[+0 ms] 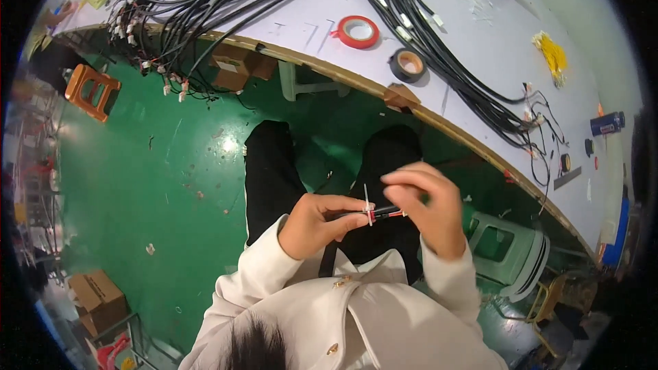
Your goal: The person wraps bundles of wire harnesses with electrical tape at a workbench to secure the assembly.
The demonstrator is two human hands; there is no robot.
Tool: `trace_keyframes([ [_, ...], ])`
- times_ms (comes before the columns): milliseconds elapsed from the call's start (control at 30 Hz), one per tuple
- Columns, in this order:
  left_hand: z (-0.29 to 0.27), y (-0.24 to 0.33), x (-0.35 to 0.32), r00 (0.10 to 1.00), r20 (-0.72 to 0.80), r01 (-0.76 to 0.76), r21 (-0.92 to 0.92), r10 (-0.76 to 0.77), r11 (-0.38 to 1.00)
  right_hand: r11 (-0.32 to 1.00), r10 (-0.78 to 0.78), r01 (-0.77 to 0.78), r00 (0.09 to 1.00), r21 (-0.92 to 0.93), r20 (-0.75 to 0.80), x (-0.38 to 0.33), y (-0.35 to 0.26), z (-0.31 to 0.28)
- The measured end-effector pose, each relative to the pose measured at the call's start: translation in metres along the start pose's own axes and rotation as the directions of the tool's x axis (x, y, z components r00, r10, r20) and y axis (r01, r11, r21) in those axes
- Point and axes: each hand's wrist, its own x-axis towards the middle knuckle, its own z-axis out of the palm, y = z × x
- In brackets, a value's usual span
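In front of my lap, my left hand [312,223] pinches a short black cable [388,212] between thumb and fingers. A white cable tie [366,196] is looped around the cable near the fingertips, with its thin tail sticking up. Something red shows at the loop, and red and white wire ends show at the cable's right side. My right hand [439,209] hovers just right of the cable tie, slightly blurred. Its fingers are bent and apart, and nothing shows between them.
The white table [301,31] carries black cable bundles [439,62], red tape [356,31], black tape [408,65], a yellow bundle [550,59] and a blue cylinder [607,123]. A grey-green stool [507,250] stands right, an orange stool [93,92] far left, a cardboard box [98,298] lower left.
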Motion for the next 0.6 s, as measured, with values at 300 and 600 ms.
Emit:
trace_keyframes([
  [300,0.003,0.006,-0.002,0.972,0.212,0.089,0.062,-0.1,0.994,0.798,0.184,-0.476,0.776,0.369,0.604,0.007,0.027,-0.005],
  [600,0.005,-0.005,-0.002,0.948,0.295,0.112,0.028,-0.116,0.993,0.747,0.228,-0.425,0.886,0.51,0.404,-0.008,0.051,0.012],
])
